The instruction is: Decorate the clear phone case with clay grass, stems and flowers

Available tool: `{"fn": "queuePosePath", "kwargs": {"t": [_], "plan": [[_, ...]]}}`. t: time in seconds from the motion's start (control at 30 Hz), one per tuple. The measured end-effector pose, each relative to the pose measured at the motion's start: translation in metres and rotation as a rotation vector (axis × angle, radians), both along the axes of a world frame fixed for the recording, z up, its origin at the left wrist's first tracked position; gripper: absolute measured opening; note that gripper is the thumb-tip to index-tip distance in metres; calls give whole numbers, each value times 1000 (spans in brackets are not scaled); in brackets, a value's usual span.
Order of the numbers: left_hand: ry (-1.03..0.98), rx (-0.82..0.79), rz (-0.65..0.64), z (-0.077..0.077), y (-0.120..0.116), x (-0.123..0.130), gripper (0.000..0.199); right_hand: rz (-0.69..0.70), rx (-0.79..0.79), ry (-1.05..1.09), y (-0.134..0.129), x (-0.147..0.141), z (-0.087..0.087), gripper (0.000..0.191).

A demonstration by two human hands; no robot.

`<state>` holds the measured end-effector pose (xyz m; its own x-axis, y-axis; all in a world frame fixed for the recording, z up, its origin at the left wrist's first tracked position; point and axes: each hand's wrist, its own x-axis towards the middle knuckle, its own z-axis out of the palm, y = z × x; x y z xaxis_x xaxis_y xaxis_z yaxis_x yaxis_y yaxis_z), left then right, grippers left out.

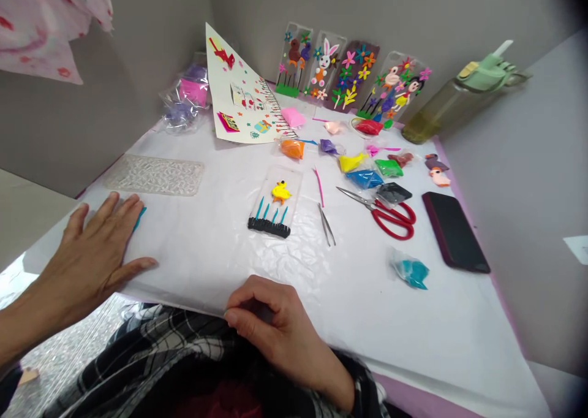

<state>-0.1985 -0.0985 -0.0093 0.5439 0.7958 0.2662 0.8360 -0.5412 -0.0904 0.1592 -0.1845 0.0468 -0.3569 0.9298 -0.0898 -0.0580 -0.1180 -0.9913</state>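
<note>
Flat left hand presses a teal clay piece; right hand curls at the table edge

Head view: The person's left hand (98, 246) lies palm down on the white-covered table (202, 246), its fingers slightly apart and its thumb stretched out to the side. A teal clay piece (139, 219) shows from beneath its fingers, near the table's left side. The right hand (280, 326) is at the near edge, fingers curled, with the thumb and forefinger meeting at their tips; whether anything is pinched there cannot be told.

Beyond the 2 hands, near the table's middle, lies a clear case (264, 190). It bears a yellow duck (281, 192), 4 teal stalks (267, 211) and a black strip (269, 227) along its near end. A textured clear sheet (154, 176) lies just beyond the left hand. To the right of the clear case are a pink strip (320, 188), tweezers (326, 225) and red-handled scissors (395, 220). A bag of teal clay (412, 272) sits nearer the person, beside a dark phone (456, 231). At the back, 4 decorated cases (356, 75) lean against the wall, between a printed card (248, 99) and a bottle (443, 108).
</note>
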Motion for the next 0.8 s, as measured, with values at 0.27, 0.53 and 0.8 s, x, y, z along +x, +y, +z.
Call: {"fn": "queuePosePath", "kwargs": {"t": [0.27,0.53,0.8], "plan": [[-2,-11,-5,0,-8,10,97,-5,-3,-15,0,1,0,15],[6,-39,12,-3,-7,3,98,-1,-7,-27,0,0,3,16],[3,-64,31,-4,-10,-4,98,-3,0,-26,1,1,3,17]]}}
